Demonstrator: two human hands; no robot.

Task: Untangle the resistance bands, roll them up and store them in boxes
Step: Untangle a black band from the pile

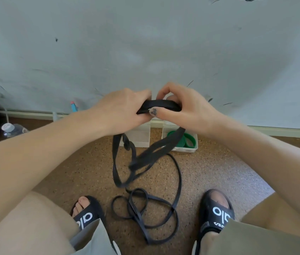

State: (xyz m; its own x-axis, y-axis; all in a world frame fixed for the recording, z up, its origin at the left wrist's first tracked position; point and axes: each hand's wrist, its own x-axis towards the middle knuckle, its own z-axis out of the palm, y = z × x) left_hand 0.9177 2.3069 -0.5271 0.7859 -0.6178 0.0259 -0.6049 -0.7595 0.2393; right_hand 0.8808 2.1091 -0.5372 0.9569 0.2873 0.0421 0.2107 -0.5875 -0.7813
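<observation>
A black resistance band (161, 106) is partly rolled into a flat coil between both hands at the picture's centre. My left hand (125, 109) grips the coil's left side and my right hand (178, 107) pinches its right side. The band's loose length (145, 162) hangs down in tangled loops and trails onto the floor between my feet. Behind the hands stand two clear boxes by the wall: the left box (141, 137) looks empty and the right box (194, 142) holds a rolled green band (187, 139).
A pale wall with a baseboard (283, 132) runs close behind the boxes. A water bottle (11, 129) lies at the far left beside a dark object. My feet in black slides (217, 214) flank the band on the speckled brown floor.
</observation>
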